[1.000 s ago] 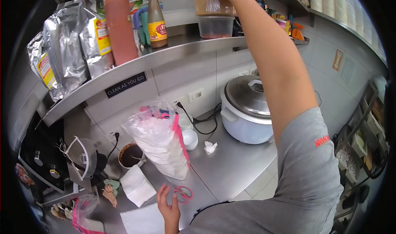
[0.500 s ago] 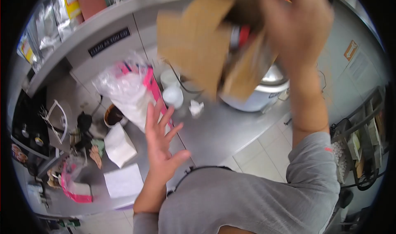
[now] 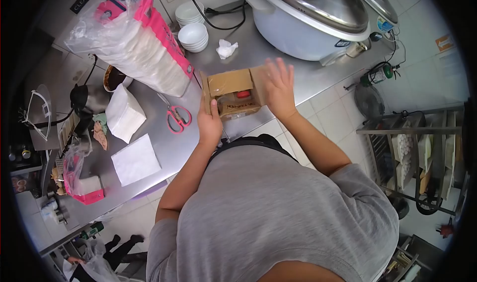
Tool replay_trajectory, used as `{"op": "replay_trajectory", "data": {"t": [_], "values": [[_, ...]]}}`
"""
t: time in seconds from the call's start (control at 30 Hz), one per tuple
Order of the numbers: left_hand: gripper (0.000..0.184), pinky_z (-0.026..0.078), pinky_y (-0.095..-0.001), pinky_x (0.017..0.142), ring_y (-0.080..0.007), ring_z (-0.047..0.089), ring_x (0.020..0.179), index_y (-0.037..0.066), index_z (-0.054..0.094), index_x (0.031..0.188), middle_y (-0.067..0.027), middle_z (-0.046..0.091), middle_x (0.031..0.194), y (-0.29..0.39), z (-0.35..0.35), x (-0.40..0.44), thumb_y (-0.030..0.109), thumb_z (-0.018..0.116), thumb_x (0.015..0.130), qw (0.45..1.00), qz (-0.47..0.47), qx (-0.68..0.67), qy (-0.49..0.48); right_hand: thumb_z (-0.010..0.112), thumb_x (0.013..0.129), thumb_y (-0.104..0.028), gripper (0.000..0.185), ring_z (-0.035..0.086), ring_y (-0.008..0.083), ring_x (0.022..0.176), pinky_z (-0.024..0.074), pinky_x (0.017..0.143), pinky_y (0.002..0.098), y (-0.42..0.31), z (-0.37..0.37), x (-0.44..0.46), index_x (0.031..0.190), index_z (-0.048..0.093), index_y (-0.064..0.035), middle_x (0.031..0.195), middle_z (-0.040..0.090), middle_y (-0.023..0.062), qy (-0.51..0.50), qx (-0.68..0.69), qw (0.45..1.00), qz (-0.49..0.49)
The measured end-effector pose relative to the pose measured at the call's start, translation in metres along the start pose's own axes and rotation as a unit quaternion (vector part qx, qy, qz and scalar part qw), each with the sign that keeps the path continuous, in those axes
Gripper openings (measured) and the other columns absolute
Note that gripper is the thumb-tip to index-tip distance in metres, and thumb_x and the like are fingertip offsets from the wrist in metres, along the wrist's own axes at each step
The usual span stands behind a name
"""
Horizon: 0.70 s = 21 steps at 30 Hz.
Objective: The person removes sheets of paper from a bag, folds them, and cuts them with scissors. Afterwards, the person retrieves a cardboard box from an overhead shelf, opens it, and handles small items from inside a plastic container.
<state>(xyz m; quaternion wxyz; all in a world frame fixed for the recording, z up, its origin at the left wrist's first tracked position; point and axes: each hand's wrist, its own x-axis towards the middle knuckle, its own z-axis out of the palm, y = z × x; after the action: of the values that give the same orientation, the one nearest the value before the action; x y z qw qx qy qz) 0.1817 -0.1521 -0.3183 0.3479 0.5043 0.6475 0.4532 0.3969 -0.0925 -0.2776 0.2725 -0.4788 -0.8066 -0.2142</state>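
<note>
A small open cardboard box (image 3: 229,83) with handwriting on it is in front of me at the counter's front edge. Something with a red top (image 3: 243,94) lies inside; the rest of its form is hidden. My left hand (image 3: 210,125) grips the box's left side, thumb at the front. At the right flap, my right hand (image 3: 279,90) has its fingers stretched out and slightly blurred; its palm is against or just beside the cardboard. Pink-handled scissors (image 3: 178,119) rest on the counter left of the box.
A large lidded rice cooker (image 3: 303,26) stands behind the box. Stacked white bowls (image 3: 193,36), a crumpled tissue (image 3: 227,49) and a bag of paper napkins (image 3: 144,43) are on the steel counter (image 3: 171,150). A shelf rack (image 3: 412,153) stands to the right.
The box has come down from high in front of me to the counter edge. My left hand now grips it; my right hand has moved from its top to its right flap.
</note>
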Motion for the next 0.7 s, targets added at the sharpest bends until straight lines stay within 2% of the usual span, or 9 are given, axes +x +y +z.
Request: {"op": "replay_trajectory", "data": {"t": [0.1,0.2,0.3,0.33,0.43,0.5,0.63,0.67,0.7], "values": [[0.050,0.039,-0.0364,0.100,-0.0366,0.050,0.121,-0.001,0.030,0.143,-0.0264,0.050,0.132,-0.011,0.006,-0.004,0.021,0.041,0.100,0.995,0.086,0.031,0.033,0.056,0.076,-0.005,0.031,0.058,0.0295,0.103,0.0502,0.083,0.0371,-0.009,0.016,0.001,0.107,0.061,-0.0016,0.118,0.059,0.0117,-0.231,0.287,0.913,-0.175],[0.052,0.038,-0.0362,0.102,-0.0364,0.048,0.124,-0.002,0.024,0.145,-0.0263,0.046,0.135,0.002,0.005,-0.009,0.020,0.039,0.100,0.998,0.049,0.049,0.005,0.058,0.076,-0.012,0.022,0.059,0.0284,0.101,0.0488,0.086,0.0364,-0.059,0.021,0.016,0.092,0.066,0.0006,0.098,0.065,0.0145,-0.464,0.172,0.863,-0.100],[0.053,0.038,-0.0352,0.102,-0.0371,0.047,0.124,-0.004,0.022,0.145,-0.0264,0.047,0.135,-0.006,0.000,-0.004,0.018,0.039,0.100,0.998,0.045,0.052,0.011,0.058,0.077,-0.012,0.022,0.061,0.0304,0.092,0.0488,0.084,0.0381,-0.074,0.067,0.009,0.088,0.067,0.0046,0.089,0.064,0.0180,-0.398,0.233,0.887,-0.031],[0.052,0.038,-0.0349,0.102,-0.0369,0.048,0.124,-0.003,0.023,0.145,-0.0266,0.047,0.135,-0.006,-0.004,-0.002,0.017,0.039,0.100,0.999,0.029,0.034,0.007,0.057,0.078,-0.011,0.031,0.058,0.0318,0.098,0.0477,0.087,0.0400,-0.077,0.068,0.012,0.101,0.063,0.0076,0.099,0.063,0.0204,-0.359,0.120,0.897,-0.226],[0.049,0.040,-0.0349,0.100,-0.0370,0.049,0.122,-0.002,0.028,0.144,-0.0277,0.048,0.132,-0.008,-0.014,-0.002,0.014,0.039,0.099,1.000,0.002,-0.020,0.023,0.056,0.078,-0.009,0.047,0.053,0.0348,0.110,0.0447,0.091,0.0411,-0.094,0.061,0.013,0.122,0.050,0.0070,0.119,0.056,0.0205,-0.370,0.265,0.891,0.006],[0.046,0.042,-0.0360,0.097,-0.0379,0.052,0.118,-0.002,0.033,0.141,-0.0293,0.052,0.127,-0.015,-0.007,-0.005,0.012,0.039,0.099,0.995,0.016,-0.066,0.079,0.055,0.079,-0.007,0.049,0.051,0.0355,0.113,0.0442,0.093,0.0411,-0.089,0.050,0.014,0.126,0.048,0.0049,0.125,0.054,0.0192,-0.276,0.314,0.908,-0.028],[0.043,0.048,-0.0431,0.083,-0.0436,0.060,0.098,-0.003,0.040,0.137,-0.0315,0.060,0.106,-0.022,-0.015,-0.002,0.014,0.042,0.097,0.996,-0.053,0.033,0.063,0.055,0.080,-0.001,0.048,0.047,0.0375,0.120,0.0423,0.097,0.0413,-0.072,0.041,0.015,0.128,0.049,-0.0002,0.136,0.047,0.0180,-0.096,0.356,0.922,-0.117],[0.043,0.048,-0.0451,0.079,-0.0449,0.060,0.093,-0.003,0.040,0.136,-0.0314,0.061,0.100,-0.025,-0.015,-0.002,0.015,0.042,0.097,0.995,-0.068,0.059,0.049,0.057,0.080,-0.004,0.044,0.053,0.0369,0.114,0.0451,0.094,0.0407,-0.072,0.053,0.014,0.125,0.054,-0.0026,0.130,0.053,0.0200,-0.076,0.367,0.924,-0.077],[0.044,0.049,-0.0470,0.075,-0.0463,0.061,0.087,-0.003,0.041,0.135,-0.0314,0.062,0.094,-0.026,-0.015,-0.002,0.016,0.043,0.096,0.992,-0.082,0.088,0.032,0.058,0.079,-0.006,0.042,0.056,0.0365,0.108,0.0470,0.090,0.0419,-0.070,0.062,0.019,0.121,0.056,-0.0025,0.120,0.057,0.0202,-0.160,0.368,0.916,-0.020]]}}
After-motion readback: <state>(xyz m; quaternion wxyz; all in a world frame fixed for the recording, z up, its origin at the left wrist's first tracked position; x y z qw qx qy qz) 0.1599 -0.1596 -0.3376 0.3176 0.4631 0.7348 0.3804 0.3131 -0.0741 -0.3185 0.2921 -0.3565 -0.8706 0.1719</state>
